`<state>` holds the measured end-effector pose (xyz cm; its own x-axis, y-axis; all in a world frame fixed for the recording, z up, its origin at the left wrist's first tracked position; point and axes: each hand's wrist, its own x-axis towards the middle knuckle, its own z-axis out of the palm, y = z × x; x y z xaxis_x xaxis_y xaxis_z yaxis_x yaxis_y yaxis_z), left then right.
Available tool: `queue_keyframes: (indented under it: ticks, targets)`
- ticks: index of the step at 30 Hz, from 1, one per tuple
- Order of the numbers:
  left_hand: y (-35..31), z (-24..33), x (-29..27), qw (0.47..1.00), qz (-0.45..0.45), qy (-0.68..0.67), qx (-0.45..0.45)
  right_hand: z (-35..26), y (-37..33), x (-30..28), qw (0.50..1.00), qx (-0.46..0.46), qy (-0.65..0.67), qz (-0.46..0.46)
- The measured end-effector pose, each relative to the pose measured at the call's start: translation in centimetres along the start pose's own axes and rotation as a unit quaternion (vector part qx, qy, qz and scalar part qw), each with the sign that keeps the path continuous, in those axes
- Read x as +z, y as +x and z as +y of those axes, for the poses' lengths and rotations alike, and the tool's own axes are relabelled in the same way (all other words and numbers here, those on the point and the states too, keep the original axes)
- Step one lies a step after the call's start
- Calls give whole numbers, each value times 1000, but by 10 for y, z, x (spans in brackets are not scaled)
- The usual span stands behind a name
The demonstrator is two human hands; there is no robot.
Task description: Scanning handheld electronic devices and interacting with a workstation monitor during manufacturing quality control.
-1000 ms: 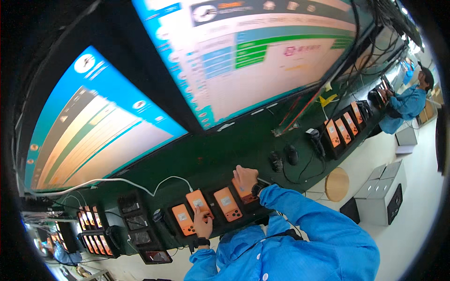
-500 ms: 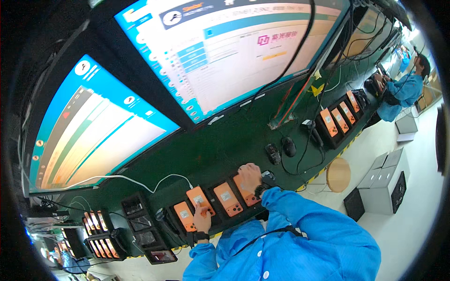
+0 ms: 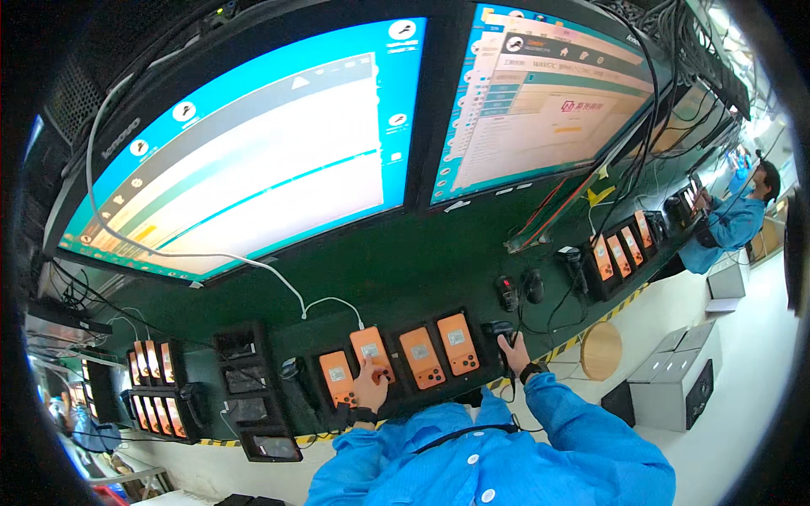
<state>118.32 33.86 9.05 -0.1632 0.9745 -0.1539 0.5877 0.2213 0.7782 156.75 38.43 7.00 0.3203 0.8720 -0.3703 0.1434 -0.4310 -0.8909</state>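
Several orange phones lie back-up in a black tray [image 3: 396, 371] in front of me. My left hand [image 3: 371, 385] grips the lower part of one phone [image 3: 368, 342], which has a white cable plugged into its top end. To its left lies another phone [image 3: 337, 372]; two more, a middle phone [image 3: 418, 346] and a right phone [image 3: 456, 333], lie to its right. Beyond the tray's right end, my right hand [image 3: 514, 354] is closed around a black handheld scanner [image 3: 498, 328]. Part of its grip is hidden by my fingers.
Two large monitors, a left monitor [image 3: 253, 169] and a right monitor [image 3: 540, 110], stand behind the green bench [image 3: 371, 261]. A mouse [image 3: 532, 285] and a dark red-marked device [image 3: 506, 292] lie at right. Another scanner [image 3: 292, 379] stands left of the tray. A person [image 3: 732, 221] works far right.
My right hand has left the rightmost phone, moved right and taken hold of the scanner. My left hand stays at the cabled phone. The whole view has shifted toward the left monitor.
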Motion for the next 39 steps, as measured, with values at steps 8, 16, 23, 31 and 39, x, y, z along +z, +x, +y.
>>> queue_keyframes:
  ticks: [8,16,23,31,39]
  targets:
    - [-4,3,-1,997,-13,-62,-43,-76,-60,51,968,82,23,-235]
    - [-5,5,-6,1000,-11,-8,-5,-78,-90,101,961,79,40,-261]
    - [-5,3,-2,1000,6,-9,0,-88,-93,99,964,71,44,-254]
    - [1,68,6,998,14,-43,-50,-72,-22,35,991,-116,-73,-3]
    - [1,65,66,992,-97,-78,-37,24,5,8,978,-40,-201,27]
